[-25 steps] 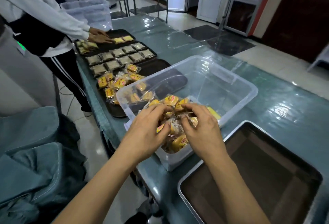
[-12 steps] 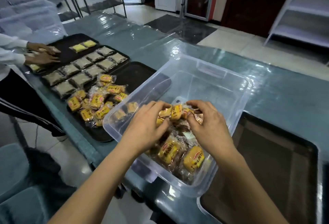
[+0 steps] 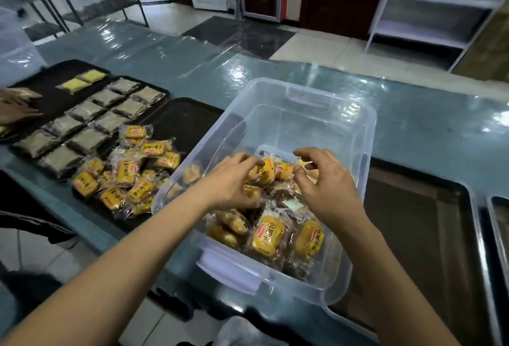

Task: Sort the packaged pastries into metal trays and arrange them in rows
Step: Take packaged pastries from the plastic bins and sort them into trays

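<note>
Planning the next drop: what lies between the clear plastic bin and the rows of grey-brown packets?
In the head view, a loose heap of yellow wrapped pastries on a dark tray.

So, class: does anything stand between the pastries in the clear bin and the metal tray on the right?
Only the bin's own wall. Both the left hand and the right hand are already among the packaged pastries; the metal tray lies bare beside the bin, nothing visible on it.
</note>
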### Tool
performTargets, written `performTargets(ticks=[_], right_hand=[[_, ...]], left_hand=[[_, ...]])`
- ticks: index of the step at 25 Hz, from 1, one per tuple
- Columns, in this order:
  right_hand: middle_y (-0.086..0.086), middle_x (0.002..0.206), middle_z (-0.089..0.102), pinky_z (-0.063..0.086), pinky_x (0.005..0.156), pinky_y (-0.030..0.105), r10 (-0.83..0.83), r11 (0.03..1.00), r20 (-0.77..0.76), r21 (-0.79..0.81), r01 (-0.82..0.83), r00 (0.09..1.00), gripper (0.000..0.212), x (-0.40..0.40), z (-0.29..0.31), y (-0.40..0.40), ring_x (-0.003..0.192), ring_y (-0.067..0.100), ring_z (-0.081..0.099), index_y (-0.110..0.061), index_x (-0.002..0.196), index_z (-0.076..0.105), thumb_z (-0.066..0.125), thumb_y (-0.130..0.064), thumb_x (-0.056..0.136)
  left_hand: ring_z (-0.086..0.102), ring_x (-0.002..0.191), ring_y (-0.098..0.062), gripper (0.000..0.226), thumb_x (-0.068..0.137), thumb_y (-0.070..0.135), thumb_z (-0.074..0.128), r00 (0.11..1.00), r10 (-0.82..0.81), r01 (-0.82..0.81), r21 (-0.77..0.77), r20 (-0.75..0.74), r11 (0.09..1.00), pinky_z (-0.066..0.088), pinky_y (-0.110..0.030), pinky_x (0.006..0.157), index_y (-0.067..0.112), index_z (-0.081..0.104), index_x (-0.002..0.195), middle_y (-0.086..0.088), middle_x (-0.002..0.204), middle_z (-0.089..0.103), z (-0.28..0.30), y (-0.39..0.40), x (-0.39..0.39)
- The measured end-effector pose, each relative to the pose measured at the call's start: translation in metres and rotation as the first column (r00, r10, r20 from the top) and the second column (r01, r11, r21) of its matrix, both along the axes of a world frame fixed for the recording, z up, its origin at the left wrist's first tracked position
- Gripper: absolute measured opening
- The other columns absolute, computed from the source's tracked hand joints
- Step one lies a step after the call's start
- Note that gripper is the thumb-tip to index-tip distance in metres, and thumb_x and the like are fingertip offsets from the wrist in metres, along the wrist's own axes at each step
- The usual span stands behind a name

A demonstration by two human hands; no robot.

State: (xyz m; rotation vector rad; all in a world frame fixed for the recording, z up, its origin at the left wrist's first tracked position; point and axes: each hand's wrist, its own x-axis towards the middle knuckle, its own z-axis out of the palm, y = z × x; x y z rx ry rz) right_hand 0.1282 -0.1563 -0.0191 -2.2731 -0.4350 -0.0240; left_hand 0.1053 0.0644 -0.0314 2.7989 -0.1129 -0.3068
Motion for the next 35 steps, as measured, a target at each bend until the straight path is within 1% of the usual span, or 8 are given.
performTargets(ticks=[9, 13, 20, 22, 25, 28, 33, 35], right_hand=[[-0.012, 0.117, 0.058, 0.049, 0.1, 0.048, -0.058, 0.998, 0.026, -0.031, 0.059, 0.998, 0.031, -0.003, 0.0, 0.006, 0.097, 0.005, 0.059, -0.031, 0.129, 0.06, 0.06, -0.03, 0.098], [-0.011, 0.117, 0.059, 0.049, 0.1, 0.049, -0.068, 0.996, 0.03, -0.055, 0.07, 0.997, 0.031, -0.004, -0.002, 0.008, 0.095, 0.006, 0.059, -0.03, 0.129, 0.06, 0.059, -0.031, 0.098], [-0.01, 0.119, 0.058, 0.049, 0.1, 0.048, -0.065, 0.994, 0.004, -0.083, 0.065, 0.998, 0.032, -0.002, 0.0, 0.018, 0.099, 0.007, 0.059, -0.031, 0.131, 0.059, 0.06, -0.032, 0.098], [-0.009, 0.12, 0.058, 0.049, 0.1, 0.048, -0.067, 0.994, 0.0, -0.088, 0.066, 0.998, 0.033, 0.0, 0.001, 0.019, 0.098, 0.006, 0.058, -0.031, 0.131, 0.059, 0.06, -0.032, 0.098], [-0.011, 0.118, 0.057, 0.048, 0.102, 0.049, -0.064, 0.993, 0.009, -0.097, 0.065, 0.998, 0.032, 0.004, 0.002, 0.021, 0.1, 0.007, 0.059, -0.032, 0.13, 0.059, 0.059, -0.034, 0.098], [-0.01, 0.119, 0.057, 0.046, 0.105, 0.049, -0.058, 0.99, 0.002, -0.126, 0.057, 0.998, 0.032, 0.011, 0.002, 0.025, 0.105, 0.009, 0.058, -0.032, 0.13, 0.058, 0.057, -0.035, 0.099], [-0.007, 0.123, 0.058, 0.046, 0.105, 0.048, -0.028, 0.982, -0.008, -0.189, 0.026, 1.0, 0.033, 0.023, 0.0, 0.03, 0.108, 0.012, 0.059, -0.032, 0.132, 0.058, 0.056, -0.037, 0.099], [-0.007, 0.124, 0.058, 0.046, 0.105, 0.048, -0.016, 0.978, -0.01, -0.21, 0.014, 1.0, 0.032, 0.029, -0.001, 0.033, 0.108, 0.012, 0.059, -0.033, 0.132, 0.058, 0.055, -0.037, 0.099]], left_hand=[[0.008, 0.152, -0.034, 0.125, 0.066, 0.053, 0.086, 0.968, -0.044, 0.093, 0.195, -0.246, 0.976, 0.018, -0.055, 0.122, 0.038, 0.004, 0.158, -0.004, 0.167, 0.004, -0.036, 0.019, 0.032], [0.028, 0.143, -0.033, 0.111, 0.066, 0.048, 0.088, 0.971, -0.04, 0.085, 0.182, -0.237, 0.98, 0.033, -0.052, 0.116, 0.035, 0.021, 0.154, -0.007, 0.158, 0.023, -0.04, 0.02, 0.034], [0.049, 0.122, -0.029, 0.084, 0.072, 0.051, 0.084, 0.97, -0.039, 0.075, 0.143, -0.238, 0.987, 0.05, -0.043, 0.102, 0.033, 0.044, 0.143, -0.008, 0.145, 0.03, -0.04, 0.019, 0.034], [0.047, 0.124, -0.03, 0.081, 0.073, 0.045, 0.085, 0.975, -0.028, 0.058, 0.133, -0.221, 0.989, 0.048, -0.042, 0.104, 0.03, 0.045, 0.142, -0.01, 0.149, 0.026, -0.037, 0.018, 0.033], [0.027, 0.144, -0.036, 0.092, 0.073, 0.039, 0.085, 0.97, -0.005, 0.037, 0.128, -0.243, 0.991, 0.033, -0.051, 0.116, 0.033, 0.036, 0.15, -0.011, 0.163, 0.012, -0.034, 0.014, 0.033], [0.033, 0.126, -0.025, 0.086, 0.071, 0.044, 0.085, 0.968, -0.027, 0.065, 0.147, -0.248, 0.987, 0.038, -0.047, 0.107, 0.036, 0.039, 0.142, -0.008, 0.145, 0.039, -0.031, 0.015, 0.034], [0.033, 0.123, -0.023, 0.078, 0.069, 0.041, 0.087, 0.983, -0.038, 0.062, 0.126, -0.18, 0.99, 0.045, -0.044, 0.102, 0.031, 0.044, 0.134, -0.003, 0.134, 0.04, -0.019, 0.016, 0.026], [0.032, 0.122, -0.02, 0.064, 0.07, 0.036, 0.085, 0.994, -0.026, 0.035, 0.077, -0.108, 0.996, 0.045, -0.039, 0.1, 0.033, 0.047, 0.121, 0.0, 0.135, 0.039, -0.011, 0.019, 0.019]])
